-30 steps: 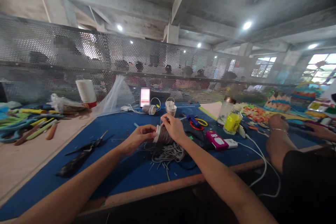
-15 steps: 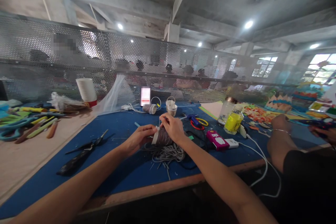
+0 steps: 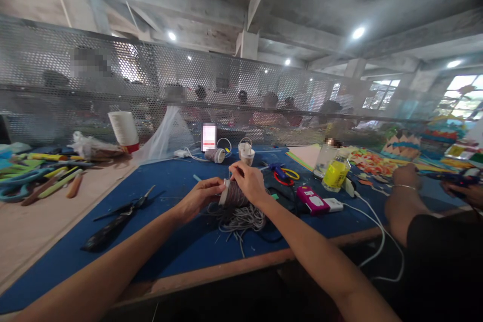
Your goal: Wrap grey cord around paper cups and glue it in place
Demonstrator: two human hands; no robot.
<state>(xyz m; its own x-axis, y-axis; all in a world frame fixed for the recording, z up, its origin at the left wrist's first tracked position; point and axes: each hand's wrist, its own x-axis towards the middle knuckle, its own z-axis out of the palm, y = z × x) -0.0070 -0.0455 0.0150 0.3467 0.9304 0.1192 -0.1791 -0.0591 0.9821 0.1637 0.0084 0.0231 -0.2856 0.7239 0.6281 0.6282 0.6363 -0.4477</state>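
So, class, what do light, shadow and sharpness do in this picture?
In the head view, the ceiling light glares white; the pliers cast a soft shadow on the blue mat; figures behind the mesh look hazy, the spool clearer; the forearms loom large toward the edges, probably wide-angle distortion.

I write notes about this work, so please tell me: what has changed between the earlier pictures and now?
The left hand has shifted its fingers slightly up the spool's rim. At far right, a co-worker's hand moved rightward; a dark blue tool now shows by it. The right hand stays at the spool; the black-handled tool lies as before.
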